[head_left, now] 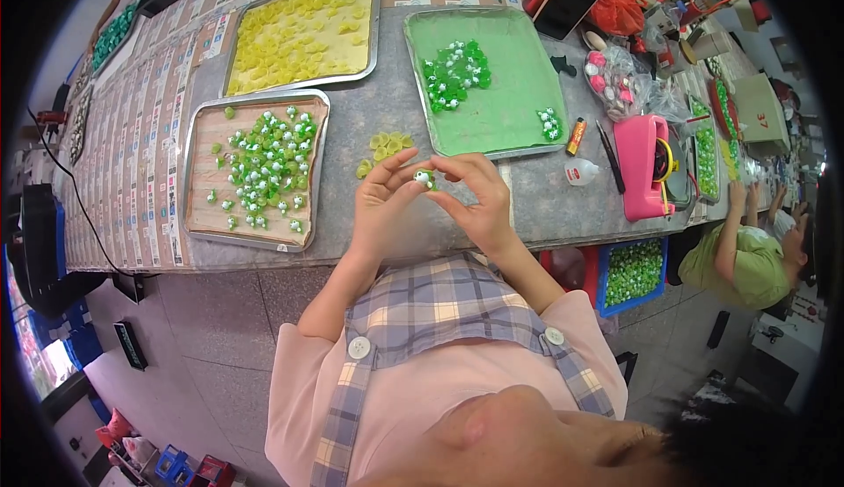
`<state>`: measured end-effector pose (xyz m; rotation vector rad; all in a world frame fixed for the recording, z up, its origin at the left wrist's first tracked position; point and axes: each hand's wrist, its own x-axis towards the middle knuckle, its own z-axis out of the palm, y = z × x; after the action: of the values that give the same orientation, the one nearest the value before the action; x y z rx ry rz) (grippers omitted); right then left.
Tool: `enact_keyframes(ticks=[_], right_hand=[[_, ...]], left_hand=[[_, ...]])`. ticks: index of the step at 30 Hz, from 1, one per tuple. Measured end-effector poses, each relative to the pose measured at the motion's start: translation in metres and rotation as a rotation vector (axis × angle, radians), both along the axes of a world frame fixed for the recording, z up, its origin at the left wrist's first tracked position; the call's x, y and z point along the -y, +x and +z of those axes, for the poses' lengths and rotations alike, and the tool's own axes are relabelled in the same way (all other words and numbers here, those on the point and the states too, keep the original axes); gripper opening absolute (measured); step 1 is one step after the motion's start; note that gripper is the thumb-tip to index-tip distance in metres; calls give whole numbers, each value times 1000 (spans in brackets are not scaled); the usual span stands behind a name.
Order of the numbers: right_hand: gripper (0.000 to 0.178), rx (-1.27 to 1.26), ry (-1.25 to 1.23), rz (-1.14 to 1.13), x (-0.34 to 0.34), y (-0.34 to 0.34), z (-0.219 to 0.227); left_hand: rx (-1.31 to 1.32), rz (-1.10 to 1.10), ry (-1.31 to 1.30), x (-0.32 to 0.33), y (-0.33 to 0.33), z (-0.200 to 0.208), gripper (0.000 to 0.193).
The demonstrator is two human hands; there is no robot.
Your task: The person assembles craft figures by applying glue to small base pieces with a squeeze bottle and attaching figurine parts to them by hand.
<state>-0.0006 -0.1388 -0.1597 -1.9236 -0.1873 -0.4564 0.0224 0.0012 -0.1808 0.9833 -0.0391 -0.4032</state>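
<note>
In front of my chest, both hands meet over the table edge at a small green figure with a white, dark-spotted top [425, 178]. My left hand [380, 210] pinches it between thumb and fingertips. From the other side, the thumb and forefinger of my right hand [482, 201] close on it too. Just beyond my fingers lies a loose cluster of yellow translucent pieces [389, 144]. Left of my hands, a metal tray [202, 149] holds many similar green-and-white figures. A green-lined tray [527, 56] farther off carries bright green pieces with white tops in two groups.
A tray of yellow pieces [376, 39] stands at the back left. To the right are a small white bottle [580, 171], an orange-and-yellow tube [576, 137], a black slim tool [608, 155] and a pink holder [637, 162]. Another person [747, 258] works at far right.
</note>
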Motion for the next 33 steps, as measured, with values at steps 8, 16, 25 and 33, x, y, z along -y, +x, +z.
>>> enact_keyframes(ticks=[8,16,25,33], right_hand=[[27,49,-108,11,2,1,-2],[27,-6,-41,49,1,-1,3],[21,75,-167,32,-1,2,10],[15,45,-318,49,-2,10,11]], left_hand=[[30,-41,127,-1,1,2,29],[57,-35,230,-2,0,9,22],[-215,-111,-31,-1,-2,8,17],[-448,-172,-119,0,-2,16,20]])
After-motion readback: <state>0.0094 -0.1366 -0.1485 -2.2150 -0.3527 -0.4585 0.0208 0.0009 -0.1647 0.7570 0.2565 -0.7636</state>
